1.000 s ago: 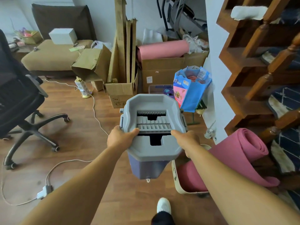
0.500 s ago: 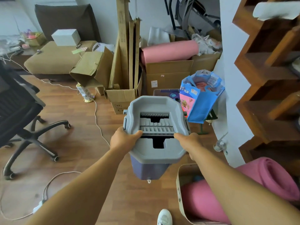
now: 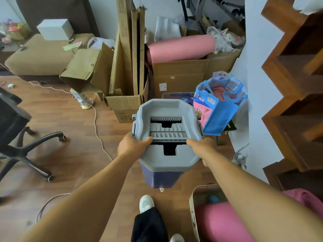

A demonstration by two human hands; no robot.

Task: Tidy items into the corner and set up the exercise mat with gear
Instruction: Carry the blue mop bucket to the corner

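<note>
Gripping opposite edges of the mop bucket (image 3: 167,158), left hand (image 3: 133,146) and right hand (image 3: 204,147) hold it above floor (image 3: 78,159).

Print on the blue bag (image 3: 221,118) and box label (image 3: 162,87) is unreadable

Wooden floor (image 3: 73,154), pale walls (image 3: 258,84), tan sofa (image 3: 40,55), black office chair (image 3: 15,130), wooden staircase (image 3: 297,84).

Black office chair (image 3: 12,119) stood at the left edge on wood-plank floor (image 3: 70,163), tan sofa seat (image 3: 40,55) at upper left bore a white box (image 3: 55,29) and a green paper slip (image 3: 70,47), white cable (image 3: 95,126) trailed across the floor left of centre, wooden staircase (image 3: 297,75) occupied the right edge.
</note>
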